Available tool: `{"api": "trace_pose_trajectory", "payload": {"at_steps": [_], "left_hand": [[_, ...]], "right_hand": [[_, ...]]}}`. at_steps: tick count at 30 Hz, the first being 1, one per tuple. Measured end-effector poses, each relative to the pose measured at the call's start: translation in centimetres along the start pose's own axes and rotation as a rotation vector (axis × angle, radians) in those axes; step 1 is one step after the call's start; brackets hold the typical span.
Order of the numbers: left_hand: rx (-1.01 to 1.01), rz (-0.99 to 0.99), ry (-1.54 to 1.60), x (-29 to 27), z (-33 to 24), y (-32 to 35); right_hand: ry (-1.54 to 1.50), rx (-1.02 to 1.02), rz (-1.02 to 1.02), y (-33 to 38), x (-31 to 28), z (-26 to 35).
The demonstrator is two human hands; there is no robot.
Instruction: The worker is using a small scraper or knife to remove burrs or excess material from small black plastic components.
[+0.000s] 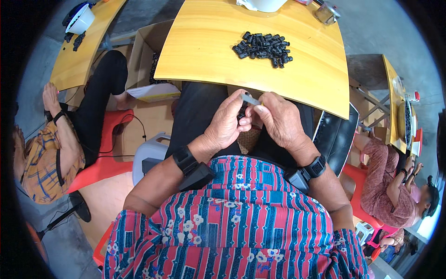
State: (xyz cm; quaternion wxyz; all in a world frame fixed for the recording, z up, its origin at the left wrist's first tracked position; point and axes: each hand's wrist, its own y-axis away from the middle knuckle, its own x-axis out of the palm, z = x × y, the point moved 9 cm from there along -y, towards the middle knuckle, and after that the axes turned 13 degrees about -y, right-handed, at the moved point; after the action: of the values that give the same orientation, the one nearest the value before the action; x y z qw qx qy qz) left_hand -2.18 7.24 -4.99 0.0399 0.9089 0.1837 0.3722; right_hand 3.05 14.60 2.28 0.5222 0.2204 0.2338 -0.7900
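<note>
Just off the table's near edge, above my lap, my two hands meet. My left hand (226, 122) is closed round a small black plastic piece (242, 110), mostly hidden by the fingers. Between thumb and fingers my right hand (281, 120) pinches a small knife with a flat grey blade (251, 99); a bit of yellow shows at its grip. The blade reaches across to my left thumb and the black piece. On the yellow wooden table (200, 51) ahead lies a pile of similar black cylindrical pieces (264, 47).
At the table's far edge stand a white bowl (267, 4) and a glass jar (327, 15). An open cardboard box (139, 56) with black pieces sits left, below the tabletop. People sit at other tables left and right, one on a red chair (109, 144).
</note>
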Motion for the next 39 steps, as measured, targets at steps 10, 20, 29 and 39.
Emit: {"api": "trace_pose_trajectory", "payload": {"at_steps": [10,20,29,39], "left_hand": [[-0.015,-0.015,-0.014,-0.2,0.1,0.1],[0.002,-0.019,-0.021,-0.2,0.0,0.0],[-0.011,-0.004,-0.019,-0.3,0.2,0.1],[-0.021,-0.009,0.008,-0.6,0.6,0.0]], "right_hand": [[0.150,-0.083,0.054,-0.1,1.2,0.7],[0.124,-0.064,0.062,-0.3,1.3,0.4],[0.132,-0.003,0.084,-0.3,1.6,-0.1],[0.127,0.031,0.119,-0.5,2.0,-0.4]]}}
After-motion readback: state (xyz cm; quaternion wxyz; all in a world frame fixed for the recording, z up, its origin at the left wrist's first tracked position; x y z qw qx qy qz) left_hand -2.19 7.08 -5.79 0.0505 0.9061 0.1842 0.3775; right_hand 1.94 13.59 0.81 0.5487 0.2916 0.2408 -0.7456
